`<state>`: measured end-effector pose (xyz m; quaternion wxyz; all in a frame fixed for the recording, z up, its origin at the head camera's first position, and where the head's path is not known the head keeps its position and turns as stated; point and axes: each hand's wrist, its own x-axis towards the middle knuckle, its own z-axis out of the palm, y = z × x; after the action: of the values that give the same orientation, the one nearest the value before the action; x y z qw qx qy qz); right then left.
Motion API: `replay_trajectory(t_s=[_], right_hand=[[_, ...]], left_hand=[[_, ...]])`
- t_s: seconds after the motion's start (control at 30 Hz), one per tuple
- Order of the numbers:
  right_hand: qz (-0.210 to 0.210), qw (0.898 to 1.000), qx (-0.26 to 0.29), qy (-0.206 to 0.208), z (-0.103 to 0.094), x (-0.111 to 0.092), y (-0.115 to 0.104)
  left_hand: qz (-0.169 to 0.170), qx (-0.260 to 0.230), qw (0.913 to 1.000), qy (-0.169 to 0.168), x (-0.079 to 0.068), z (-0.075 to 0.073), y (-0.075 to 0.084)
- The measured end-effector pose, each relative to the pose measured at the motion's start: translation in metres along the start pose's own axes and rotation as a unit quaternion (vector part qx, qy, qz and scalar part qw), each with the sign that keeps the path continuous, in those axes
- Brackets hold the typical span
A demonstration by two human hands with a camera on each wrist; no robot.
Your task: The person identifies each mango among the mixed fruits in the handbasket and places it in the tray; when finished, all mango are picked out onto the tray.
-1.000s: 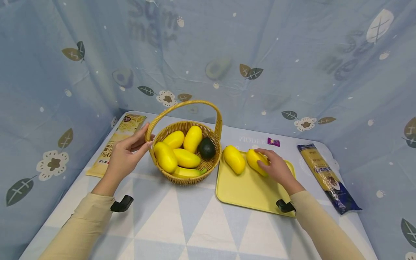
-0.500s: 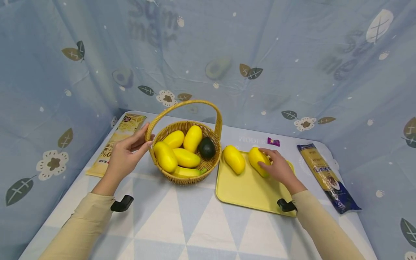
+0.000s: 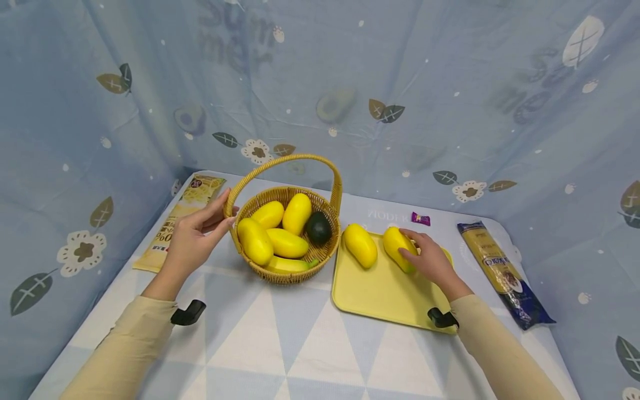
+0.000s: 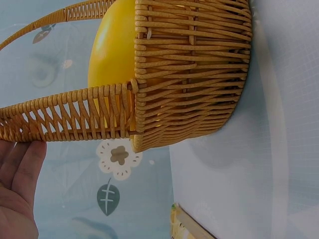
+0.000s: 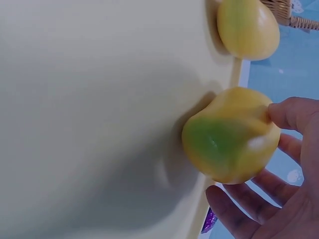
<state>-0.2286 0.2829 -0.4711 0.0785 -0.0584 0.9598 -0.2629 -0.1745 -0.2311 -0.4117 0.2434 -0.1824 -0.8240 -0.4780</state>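
Note:
At the left of the wicker basket, my left hand holds the lower end of its arched handle between thumb and fingers. Inside the basket lie several yellow mangoes, a yellow banana-like fruit with a green tip, and a dark green avocado. My right hand grips a mango with a green patch, thumb on one side and fingers on the other, over the yellow tray. A second mango lies on the tray to its left.
A yellow noodle packet lies behind the left hand. Beyond the tray is a small purple-wrapped sweet. A gold and blue packet lies at the right. Blue printed curtains enclose the table's back and sides.
The right hand and its mango have shifted slightly right, and the mango has turned a little more upright. The left hand and basket stay in place.

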Motion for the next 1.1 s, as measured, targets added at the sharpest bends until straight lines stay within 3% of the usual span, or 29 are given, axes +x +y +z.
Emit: replay_trajectory(t_s=[0.63,0.8,1.1], right_hand=[[-0.031,0.999,-0.012,0.032,-0.007,-0.005,-0.007],[-0.048,0.998,0.001,0.038,-0.007,-0.009,-0.026],[-0.113,0.992,0.037,0.034,-0.001,-0.015,-0.075]], left_hand=[[0.0,-0.002,1.0,0.002,0.0,0.0,0.001],[-0.001,-0.002,1.0,0.003,0.0,0.0,0.0],[-0.003,0.001,1.0,0.002,0.0,0.0,-0.001]])
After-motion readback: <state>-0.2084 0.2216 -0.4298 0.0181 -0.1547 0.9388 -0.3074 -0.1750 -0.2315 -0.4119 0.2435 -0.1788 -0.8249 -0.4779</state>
